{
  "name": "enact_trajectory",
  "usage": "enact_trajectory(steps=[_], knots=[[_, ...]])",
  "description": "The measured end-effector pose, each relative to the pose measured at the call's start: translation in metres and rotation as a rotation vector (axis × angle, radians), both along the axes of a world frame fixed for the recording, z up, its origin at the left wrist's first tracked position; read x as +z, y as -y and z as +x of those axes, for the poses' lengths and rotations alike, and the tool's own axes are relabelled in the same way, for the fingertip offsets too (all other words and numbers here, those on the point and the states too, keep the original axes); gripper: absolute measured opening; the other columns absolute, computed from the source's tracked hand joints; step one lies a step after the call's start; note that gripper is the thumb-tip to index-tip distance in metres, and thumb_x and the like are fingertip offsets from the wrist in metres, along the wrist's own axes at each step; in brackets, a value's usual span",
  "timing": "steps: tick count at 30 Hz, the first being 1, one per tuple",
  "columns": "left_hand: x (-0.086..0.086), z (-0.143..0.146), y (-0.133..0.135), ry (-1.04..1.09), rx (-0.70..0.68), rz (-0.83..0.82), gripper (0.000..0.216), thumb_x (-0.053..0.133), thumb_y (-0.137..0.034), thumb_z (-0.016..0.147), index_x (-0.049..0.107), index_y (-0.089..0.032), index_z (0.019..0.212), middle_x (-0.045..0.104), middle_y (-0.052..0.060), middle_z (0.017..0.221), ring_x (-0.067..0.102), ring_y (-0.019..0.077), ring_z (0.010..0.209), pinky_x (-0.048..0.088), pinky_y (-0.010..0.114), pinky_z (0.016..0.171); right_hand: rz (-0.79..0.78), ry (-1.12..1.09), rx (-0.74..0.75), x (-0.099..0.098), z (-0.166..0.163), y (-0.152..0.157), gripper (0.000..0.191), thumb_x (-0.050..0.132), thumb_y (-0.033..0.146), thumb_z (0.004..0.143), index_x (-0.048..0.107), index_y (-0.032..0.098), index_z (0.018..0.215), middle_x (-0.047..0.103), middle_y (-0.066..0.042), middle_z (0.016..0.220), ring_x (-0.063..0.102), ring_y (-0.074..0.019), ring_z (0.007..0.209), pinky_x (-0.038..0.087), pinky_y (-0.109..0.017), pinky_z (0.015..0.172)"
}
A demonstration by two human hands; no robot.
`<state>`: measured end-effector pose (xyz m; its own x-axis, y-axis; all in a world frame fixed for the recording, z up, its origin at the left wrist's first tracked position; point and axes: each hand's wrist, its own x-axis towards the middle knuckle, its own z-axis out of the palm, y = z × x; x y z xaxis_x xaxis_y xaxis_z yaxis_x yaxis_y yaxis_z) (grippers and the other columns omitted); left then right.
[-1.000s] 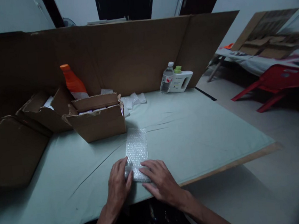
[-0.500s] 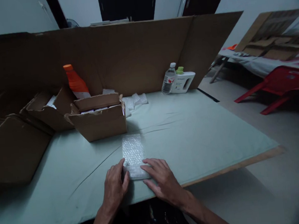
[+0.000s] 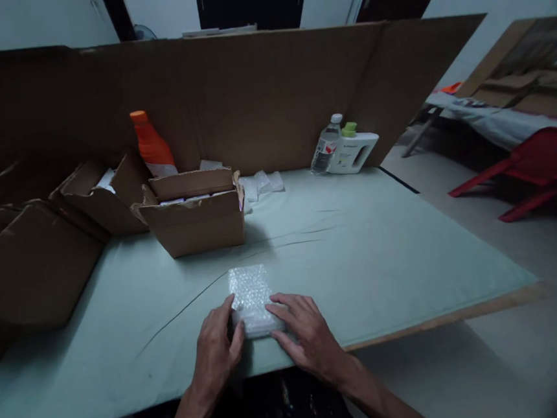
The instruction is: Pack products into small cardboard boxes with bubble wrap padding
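Observation:
A strip of bubble wrap (image 3: 250, 288) lies on the pale green table cover (image 3: 370, 253) near the front edge, its near end rolled into a thick bundle. My left hand (image 3: 217, 352) grips the bundle's left side, fingers curled against it. My right hand (image 3: 304, 335) presses on its right side, fingers bent over the top. What is inside the roll is hidden.
An open cardboard box (image 3: 195, 211) stands just behind the wrap, a second open box (image 3: 98, 197) and flat cardboard to its left. An orange bottle (image 3: 152, 146), small wrapped packets (image 3: 259, 184), a water bottle (image 3: 327, 153) and a white jug (image 3: 357, 151) sit along the cardboard wall (image 3: 268, 93). A red chair (image 3: 537, 160) stands at the right.
The flat part of the bubble wrap has grown shorter as both hands rolled the bundle away from me. The camera has shifted a little.

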<state>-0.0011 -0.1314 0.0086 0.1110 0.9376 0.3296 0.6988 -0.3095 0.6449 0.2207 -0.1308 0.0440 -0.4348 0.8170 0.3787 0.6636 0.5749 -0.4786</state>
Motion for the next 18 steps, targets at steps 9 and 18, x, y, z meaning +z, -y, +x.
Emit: enact_trajectory(steps=[9, 18], knots=[[0.009, -0.001, 0.014, 0.031, -0.132, 0.123, 0.053, 0.053, -0.016, 0.088, 0.045, -0.021, 0.140, 0.066, 0.011, 0.119, 0.061, 0.0237, 0.110, 0.052, 0.042, 0.093, -0.112, -0.047, 0.034, -0.011, -0.009, -0.013, 0.025, 0.063, 0.018, 0.089, 0.067, 0.020, 0.114, 0.075, -0.007, 0.102, 0.064, -0.0226, 0.096, 0.046, -0.041, 0.089], [-0.001, -0.004, -0.004, 0.013, 0.090, 0.006, 0.042, 0.050, -0.029, 0.092, 0.054, -0.015, 0.132, 0.069, 0.012, 0.106, 0.064, 0.0264, 0.095, 0.054, 0.046, 0.085, 0.045, -0.007, -0.011, -0.002, -0.008, -0.015, 0.033, 0.059, 0.020, 0.091, 0.061, 0.019, 0.124, 0.065, -0.015, 0.126, 0.059, -0.0275, 0.113, 0.047, -0.046, 0.093]])
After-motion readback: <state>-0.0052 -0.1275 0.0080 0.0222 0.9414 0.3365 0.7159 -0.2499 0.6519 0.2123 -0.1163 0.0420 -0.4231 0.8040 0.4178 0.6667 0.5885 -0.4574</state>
